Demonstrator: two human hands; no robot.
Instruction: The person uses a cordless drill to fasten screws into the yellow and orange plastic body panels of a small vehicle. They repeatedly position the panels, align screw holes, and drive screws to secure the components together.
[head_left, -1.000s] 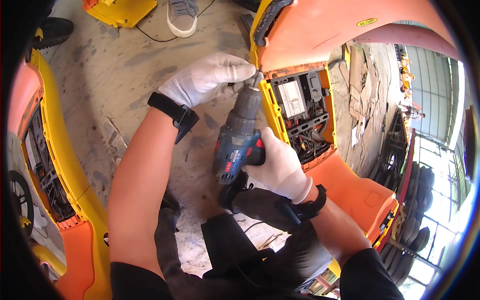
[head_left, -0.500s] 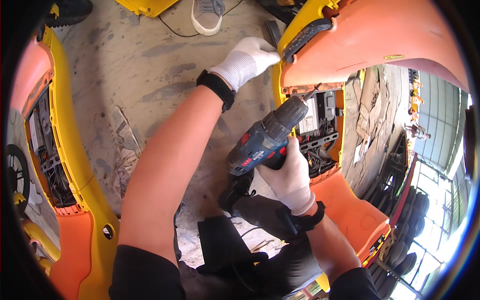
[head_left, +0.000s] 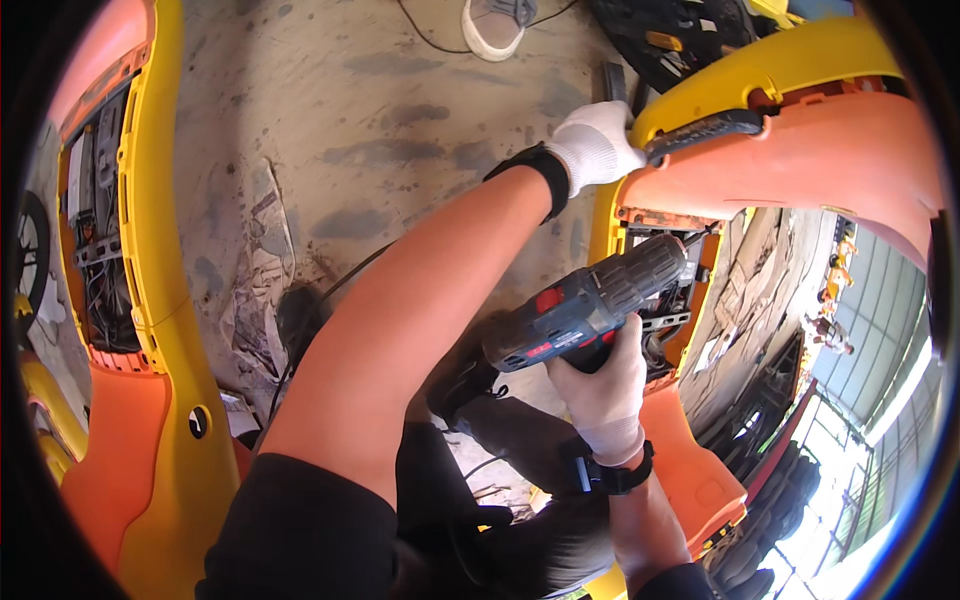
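My right hand [head_left: 605, 390], in a white glove, is wrapped round the grip of a dark blue cordless drill [head_left: 570, 315]. The drill's bit points up and right, over the opening in an orange and yellow vehicle body, where wiring and metal brackets [head_left: 665, 322] show. My left hand [head_left: 597, 143], also gloved, has its curled fingers on the edge of the yellow panel [head_left: 645, 125], beside the lower end of a black ribbed strip [head_left: 710, 132]. The fingertips are partly hidden there.
A second orange and yellow body [head_left: 165, 270] with exposed wiring stands at my left. A person's shoe [head_left: 495, 28] and a dark cable [head_left: 425, 30] are on the stained floor ahead. Torn cardboard [head_left: 755, 260] lies beyond the right body; black parts are piled farther right.
The view has shifted and turned, so the left body shows more fully. The drill has tipped flatter, its bit still by the opening. My left hand stays at the panel edge.
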